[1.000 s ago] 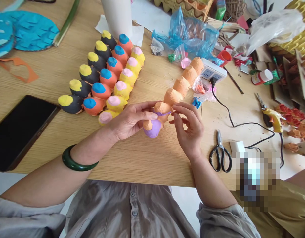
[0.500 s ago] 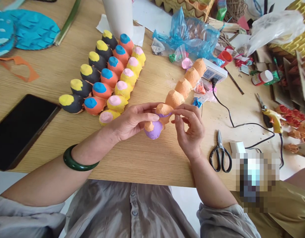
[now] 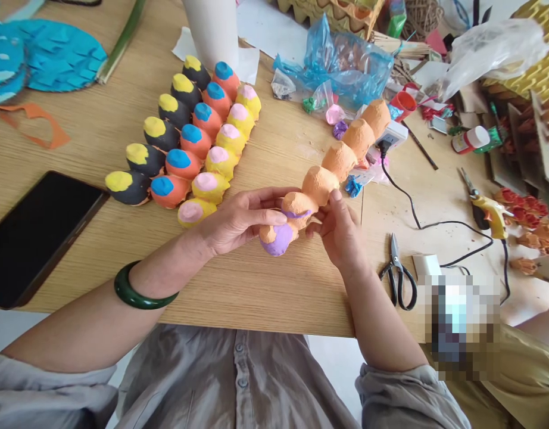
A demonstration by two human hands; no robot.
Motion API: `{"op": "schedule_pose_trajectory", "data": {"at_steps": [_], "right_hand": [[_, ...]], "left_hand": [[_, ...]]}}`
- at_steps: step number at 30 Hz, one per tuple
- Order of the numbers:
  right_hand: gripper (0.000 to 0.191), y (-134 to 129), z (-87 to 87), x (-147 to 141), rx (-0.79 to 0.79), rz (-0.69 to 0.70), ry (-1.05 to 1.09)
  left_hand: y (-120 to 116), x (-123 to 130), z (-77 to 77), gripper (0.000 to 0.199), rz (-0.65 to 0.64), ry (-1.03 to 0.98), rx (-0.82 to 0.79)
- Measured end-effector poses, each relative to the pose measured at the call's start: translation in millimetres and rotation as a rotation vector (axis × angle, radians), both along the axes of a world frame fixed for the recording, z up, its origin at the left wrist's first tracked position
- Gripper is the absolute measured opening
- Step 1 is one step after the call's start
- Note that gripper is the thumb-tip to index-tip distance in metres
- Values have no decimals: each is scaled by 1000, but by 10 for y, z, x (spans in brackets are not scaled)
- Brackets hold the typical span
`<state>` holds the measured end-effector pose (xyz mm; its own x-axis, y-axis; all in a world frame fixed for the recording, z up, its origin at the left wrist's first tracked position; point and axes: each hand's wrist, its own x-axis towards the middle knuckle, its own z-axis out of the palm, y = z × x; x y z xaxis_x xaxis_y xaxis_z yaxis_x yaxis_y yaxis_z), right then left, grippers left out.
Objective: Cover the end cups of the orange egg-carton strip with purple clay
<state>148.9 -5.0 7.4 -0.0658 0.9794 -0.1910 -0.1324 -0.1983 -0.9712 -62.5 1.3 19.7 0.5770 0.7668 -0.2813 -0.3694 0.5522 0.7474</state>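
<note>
Both my hands hold a strip of egg-carton cups (image 3: pixel 338 161), a row of orange bumps slanting up and away to the right. Its nearest cup carries a smooth purple layer (image 3: pixel 278 241) with an orange patch on top, and a thin purple strand lies across the cup behind it. My left hand (image 3: pixel 239 221) grips the near end, thumb on top by the purple and fingers behind. My right hand (image 3: pixel 341 232) is closed on the strip's right side, thumb against an orange cup and fingers partly hidden underneath.
Finished-looking rows of painted cups (image 3: pixel 179 159) lie to the left, near a black phone (image 3: pixel 37 232). At right are scissors (image 3: pixel 397 274), a glue gun (image 3: pixel 489 211), a corded power strip (image 3: pixel 393 136) and a blue plastic bag (image 3: pixel 341 62). Another person's clothed lap (image 3: pixel 520 375) shows at lower right.
My right hand has shifted from pinching by the purple edge to holding the strip's side. The strip's far end has swung right and up, uncovering a purple lump on the table.
</note>
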Motion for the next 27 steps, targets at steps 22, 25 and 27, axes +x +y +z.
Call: {"op": "schedule_pose_trajectory", "data": {"at_steps": [22, 25, 27], "right_hand": [[45, -158, 32, -127, 137, -28, -163], [45, -173, 21, -134, 153, -34, -170], [46, -172, 8, -130, 150, -34, -175]], "left_hand": [[-52, 41, -140, 49, -62, 229, 234], [-67, 61, -133, 54, -43, 283, 271], [-70, 71, -126, 48, -27, 309, 313]]}}
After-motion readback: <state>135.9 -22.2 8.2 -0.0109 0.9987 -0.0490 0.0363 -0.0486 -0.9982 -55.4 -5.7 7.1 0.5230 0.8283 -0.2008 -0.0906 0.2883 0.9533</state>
